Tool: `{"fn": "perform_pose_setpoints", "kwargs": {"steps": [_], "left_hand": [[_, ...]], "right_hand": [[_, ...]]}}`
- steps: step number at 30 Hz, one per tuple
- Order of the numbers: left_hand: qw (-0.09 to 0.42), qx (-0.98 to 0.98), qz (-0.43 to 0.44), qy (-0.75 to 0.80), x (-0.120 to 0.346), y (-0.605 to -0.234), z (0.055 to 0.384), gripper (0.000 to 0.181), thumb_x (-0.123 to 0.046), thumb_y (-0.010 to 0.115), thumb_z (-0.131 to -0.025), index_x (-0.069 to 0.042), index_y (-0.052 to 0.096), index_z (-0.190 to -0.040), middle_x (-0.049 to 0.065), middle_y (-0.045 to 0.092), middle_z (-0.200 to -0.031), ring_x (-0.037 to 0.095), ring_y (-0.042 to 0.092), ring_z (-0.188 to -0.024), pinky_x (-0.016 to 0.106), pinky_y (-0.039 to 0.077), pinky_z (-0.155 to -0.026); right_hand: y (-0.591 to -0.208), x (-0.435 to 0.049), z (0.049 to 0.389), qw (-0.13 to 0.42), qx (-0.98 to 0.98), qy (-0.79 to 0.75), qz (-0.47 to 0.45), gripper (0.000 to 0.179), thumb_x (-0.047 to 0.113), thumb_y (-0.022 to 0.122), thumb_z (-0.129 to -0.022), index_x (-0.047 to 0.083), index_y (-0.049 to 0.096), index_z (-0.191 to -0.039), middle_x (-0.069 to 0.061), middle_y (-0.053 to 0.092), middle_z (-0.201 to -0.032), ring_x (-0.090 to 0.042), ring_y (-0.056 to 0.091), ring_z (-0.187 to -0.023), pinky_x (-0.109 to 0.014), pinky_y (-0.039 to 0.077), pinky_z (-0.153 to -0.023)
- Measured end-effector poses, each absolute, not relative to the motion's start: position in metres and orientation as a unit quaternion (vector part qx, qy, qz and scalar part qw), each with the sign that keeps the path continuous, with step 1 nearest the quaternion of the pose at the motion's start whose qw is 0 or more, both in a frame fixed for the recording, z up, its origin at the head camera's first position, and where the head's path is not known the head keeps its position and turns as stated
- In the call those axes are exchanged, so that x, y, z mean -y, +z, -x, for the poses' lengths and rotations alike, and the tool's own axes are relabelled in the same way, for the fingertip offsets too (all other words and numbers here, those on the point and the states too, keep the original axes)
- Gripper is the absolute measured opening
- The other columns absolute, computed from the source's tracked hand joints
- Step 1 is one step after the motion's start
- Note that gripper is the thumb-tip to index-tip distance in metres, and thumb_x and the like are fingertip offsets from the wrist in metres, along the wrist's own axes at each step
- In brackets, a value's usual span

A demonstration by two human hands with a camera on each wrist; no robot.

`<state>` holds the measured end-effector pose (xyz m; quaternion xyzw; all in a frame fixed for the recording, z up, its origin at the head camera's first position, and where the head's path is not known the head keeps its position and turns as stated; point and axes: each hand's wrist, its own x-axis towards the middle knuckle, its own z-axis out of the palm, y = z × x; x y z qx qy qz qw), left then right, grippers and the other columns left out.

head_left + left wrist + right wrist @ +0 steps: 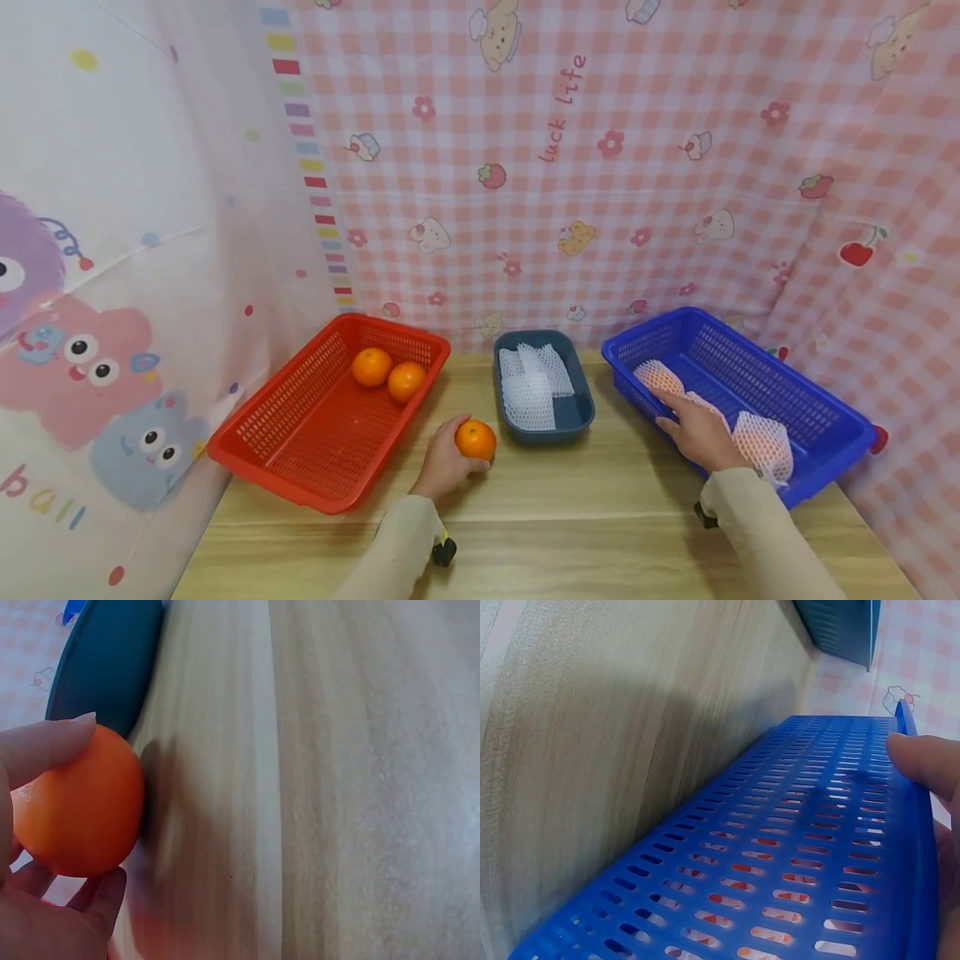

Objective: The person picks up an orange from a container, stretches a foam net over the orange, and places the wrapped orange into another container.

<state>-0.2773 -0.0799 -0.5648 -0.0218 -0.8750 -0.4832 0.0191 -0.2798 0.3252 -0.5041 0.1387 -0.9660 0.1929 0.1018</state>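
My left hand holds an orange just above the table, between the red and teal baskets. In the left wrist view the thumb lies over one side of the orange and fingertips support the other. My right hand reaches over the near side of the blue basket, fingers spread beside oranges in white foam nets. Its thumb lies at the basket's rim in the right wrist view, where the other fingers are mostly hidden.
Two bare oranges sit in the far end of the red basket. White foam nets lie in a small teal basket at the middle. Patterned cloth hangs behind the wooden table.
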Motion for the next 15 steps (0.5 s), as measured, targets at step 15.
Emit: {"fn": "perform_pose_setpoints", "kwargs": {"steps": [15], "left_hand": [[0.088,0.920,0.075,-0.375,0.090,-0.540,0.272,0.083,-0.024,0.088,-0.069,-0.016,0.048,-0.142,0.011,0.048,-0.140,0.034,0.041,-0.125,0.051,0.041,-0.098]], "right_hand": [[-0.502,-0.323,0.279,0.102,0.966,0.191,-0.141,0.051,0.009,0.066,-0.091,0.003,0.051,-0.140,-0.027,0.059,-0.125,-0.049,0.057,-0.108,-0.063,0.042,-0.088]]}}
